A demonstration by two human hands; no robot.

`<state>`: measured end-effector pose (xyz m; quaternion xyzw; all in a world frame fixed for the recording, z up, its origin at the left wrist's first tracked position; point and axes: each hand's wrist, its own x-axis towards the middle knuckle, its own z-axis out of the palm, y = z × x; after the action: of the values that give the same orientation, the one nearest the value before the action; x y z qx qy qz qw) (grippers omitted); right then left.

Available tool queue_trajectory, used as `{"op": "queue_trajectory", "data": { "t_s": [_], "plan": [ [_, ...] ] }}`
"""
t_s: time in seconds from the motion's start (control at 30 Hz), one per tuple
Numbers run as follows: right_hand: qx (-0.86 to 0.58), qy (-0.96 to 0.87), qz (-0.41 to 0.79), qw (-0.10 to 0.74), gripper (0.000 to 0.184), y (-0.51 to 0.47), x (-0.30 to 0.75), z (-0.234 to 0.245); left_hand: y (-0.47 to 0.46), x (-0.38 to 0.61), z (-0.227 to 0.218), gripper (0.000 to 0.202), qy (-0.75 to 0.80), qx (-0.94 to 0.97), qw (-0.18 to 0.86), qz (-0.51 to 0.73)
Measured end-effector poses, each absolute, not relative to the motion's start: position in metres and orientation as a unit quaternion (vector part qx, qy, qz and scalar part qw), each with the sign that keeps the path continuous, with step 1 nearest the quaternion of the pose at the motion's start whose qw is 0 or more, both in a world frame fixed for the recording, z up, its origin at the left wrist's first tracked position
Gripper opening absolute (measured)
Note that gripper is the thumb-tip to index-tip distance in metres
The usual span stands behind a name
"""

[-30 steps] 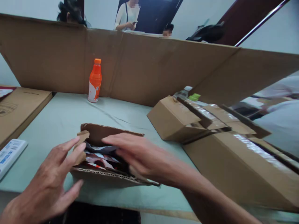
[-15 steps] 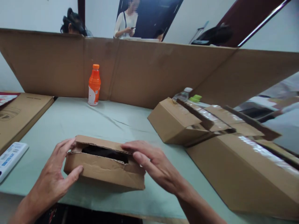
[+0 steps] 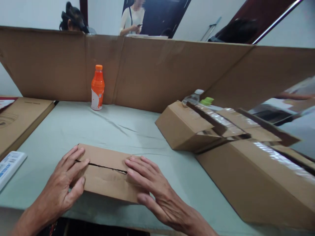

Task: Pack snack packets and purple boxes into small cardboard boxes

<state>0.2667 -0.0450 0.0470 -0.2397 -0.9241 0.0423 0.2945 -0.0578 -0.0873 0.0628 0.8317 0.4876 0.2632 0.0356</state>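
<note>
A small cardboard box (image 3: 105, 178) lies near the table's front edge, its two long top flaps folded down with a narrow dark slit between them. My left hand (image 3: 65, 178) grips the box's left end, fingers over the flaps and thumb against the front side. Across the right end of the flaps, the stretched fingers of my right hand (image 3: 152, 183) rest flat, while its thumb sits by the front right corner. Whatever is inside the box is hidden.
An orange drink bottle (image 3: 97, 88) stands before a tall cardboard screen (image 3: 157, 73). Larger cardboard boxes (image 3: 246, 177) fill the right side. On the left are a flat carton (image 3: 27, 121) and a white-and-blue packet (image 3: 11, 167). People are beyond the screen.
The top flaps have come down, narrowing the wide opening to a slit. Both hands have moved inward onto the flaps, and the right hand now lies flatter.
</note>
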Motion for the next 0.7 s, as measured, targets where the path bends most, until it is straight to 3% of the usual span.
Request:
{"op": "queue_trajectory", "data": {
  "t_s": [0.13, 0.3, 0.5, 0.7],
  "plan": [
    [-0.208, -0.942, -0.012, 0.265, 0.073, -0.043, 0.274, 0.047, -0.088, -0.057, 0.065, 0.036, 0.488, 0.831, 0.038, 0.264],
    [-0.191, -0.953, 0.010, 0.236, 0.076, -0.027, 0.280, 0.047, -0.088, -0.058, 0.065, 0.038, 0.499, 0.818, 0.057, 0.279],
    [-0.197, -0.946, 0.097, 0.240, 0.064, -0.015, 0.272, 0.042, -0.091, -0.060, 0.056, 0.051, 0.505, 0.803, 0.060, 0.310],
    [-0.221, -0.931, 0.045, 0.287, 0.061, -0.034, 0.282, 0.039, -0.078, -0.051, 0.053, 0.050, 0.506, 0.806, 0.048, 0.304]
  ]
}}
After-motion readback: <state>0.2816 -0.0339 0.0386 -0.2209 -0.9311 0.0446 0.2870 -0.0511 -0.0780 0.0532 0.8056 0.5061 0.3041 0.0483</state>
